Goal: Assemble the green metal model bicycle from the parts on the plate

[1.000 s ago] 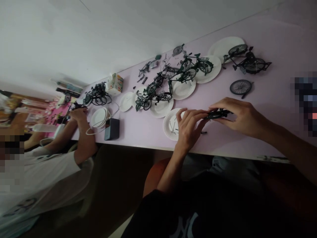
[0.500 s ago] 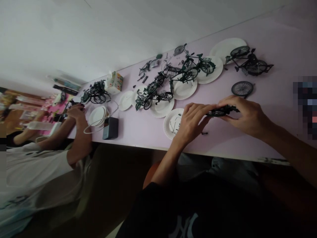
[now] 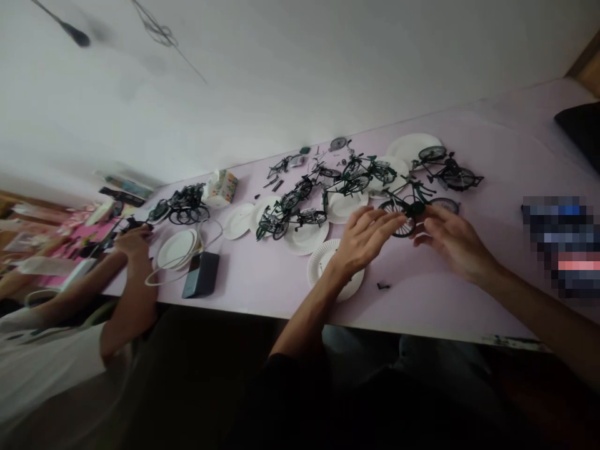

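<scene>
Between my two hands is a small dark model bicycle [image 3: 413,209], held upright just above the table. The fingers of my left hand [image 3: 363,242] close on its wheel at the left side. My right hand [image 3: 454,240] grips the other end, its fingertips partly hidden by the bike. A loose spoked wheel [image 3: 447,205] lies behind my right hand. Partly under my left forearm sits a fluted paper plate [image 3: 315,262] with small parts on it. One small black piece [image 3: 383,286] rests on the table in front of my hands.
Several model bicycles [image 3: 304,215] stand or lie on paper plates along the table [image 3: 262,275]. Another bike [image 3: 452,170] lies at the back right. To the left are a tissue box [image 3: 221,189], a dark box [image 3: 201,275] with a cable, stacked plates [image 3: 175,249] and a co-worker's arm [image 3: 140,262].
The model bicycle has turned from edge-on to upright, showing its wheel and frame. My hands have shifted slightly around it. The camera view has tilted up, showing more wall.
</scene>
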A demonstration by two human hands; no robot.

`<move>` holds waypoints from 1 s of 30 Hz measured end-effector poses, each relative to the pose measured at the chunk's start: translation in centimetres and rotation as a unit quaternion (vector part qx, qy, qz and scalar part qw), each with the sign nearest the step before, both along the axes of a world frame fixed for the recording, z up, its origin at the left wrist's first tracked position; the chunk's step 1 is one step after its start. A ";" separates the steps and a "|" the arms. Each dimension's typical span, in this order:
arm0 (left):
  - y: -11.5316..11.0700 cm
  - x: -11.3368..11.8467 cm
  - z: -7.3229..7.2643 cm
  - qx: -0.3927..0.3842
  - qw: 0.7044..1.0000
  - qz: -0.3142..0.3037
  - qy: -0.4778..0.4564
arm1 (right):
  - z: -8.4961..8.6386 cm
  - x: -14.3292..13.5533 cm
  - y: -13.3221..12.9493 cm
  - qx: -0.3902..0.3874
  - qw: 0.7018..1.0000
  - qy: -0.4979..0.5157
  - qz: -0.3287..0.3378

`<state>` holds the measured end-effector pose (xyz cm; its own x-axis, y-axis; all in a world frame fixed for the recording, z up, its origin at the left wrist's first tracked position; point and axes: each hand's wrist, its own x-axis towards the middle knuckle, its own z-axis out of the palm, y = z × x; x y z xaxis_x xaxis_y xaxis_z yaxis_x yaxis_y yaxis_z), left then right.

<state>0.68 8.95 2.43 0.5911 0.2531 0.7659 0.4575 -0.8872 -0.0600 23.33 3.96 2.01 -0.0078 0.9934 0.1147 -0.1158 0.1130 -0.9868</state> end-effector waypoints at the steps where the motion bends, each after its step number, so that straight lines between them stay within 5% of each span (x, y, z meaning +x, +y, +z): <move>1: -0.3 0.3 -0.1 0.002 1.000 -0.015 0.007 | 0.0 0.0 0.1 -0.019 0.999 0.015 0.024; 6: -1.6 1.2 -0.1 0.022 0.998 -0.053 -0.003 | -0.1 -0.3 0.1 -0.077 0.993 0.051 0.077; 10: -1.5 0.9 -0.5 -0.034 0.998 -0.055 -0.017 | -0.7 -0.2 0.1 -0.075 0.996 0.040 0.035; 19: -1.0 0.5 -0.5 -0.104 0.988 0.044 -0.102 | -1.6 0.0 0.5 0.012 0.991 -0.083 -0.105; 30: -1.5 1.2 -1.1 -0.225 0.958 0.046 -0.171 | -0.3 -1.1 -0.7 0.131 0.959 -0.219 -0.123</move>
